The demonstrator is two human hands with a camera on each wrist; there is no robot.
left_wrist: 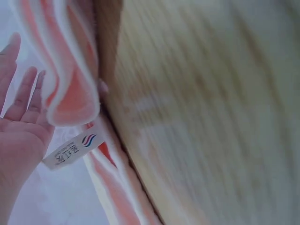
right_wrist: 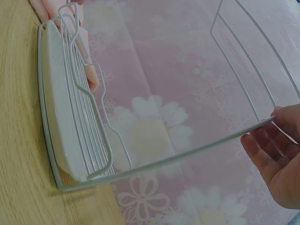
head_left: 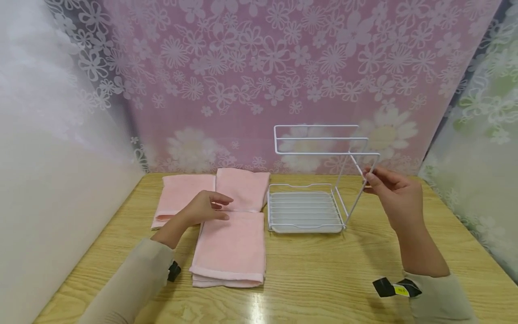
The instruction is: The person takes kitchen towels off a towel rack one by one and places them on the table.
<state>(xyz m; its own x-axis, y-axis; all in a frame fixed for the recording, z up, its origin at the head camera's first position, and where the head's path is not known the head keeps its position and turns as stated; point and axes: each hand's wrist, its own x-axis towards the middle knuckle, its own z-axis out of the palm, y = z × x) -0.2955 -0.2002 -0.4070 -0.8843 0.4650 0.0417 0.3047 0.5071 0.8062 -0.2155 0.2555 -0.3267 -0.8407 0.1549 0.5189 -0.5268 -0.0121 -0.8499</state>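
A white wire rack (head_left: 305,225) stands on the table, with a white drip tray (head_left: 305,204) under its lower wires and an upper shelf of bars overhead. My right hand (head_left: 398,198) pinches the rack's right upright between thumb and fingers, as the right wrist view (right_wrist: 276,154) also shows. Folded pink towels lie left of the rack: one at the front (head_left: 230,247), one behind it (head_left: 243,189) and one at the left (head_left: 186,198). Above these towels hovers my left hand (head_left: 206,207), fingers extended and holding nothing. A printed label (left_wrist: 72,147) hangs from a towel in the left wrist view.
The wooden table (head_left: 315,279) meets a pink floral backdrop (head_left: 259,90) behind the rack. A pale wall (head_left: 60,157) borders the left side, and a floral sheet (head_left: 477,180) borders the right.
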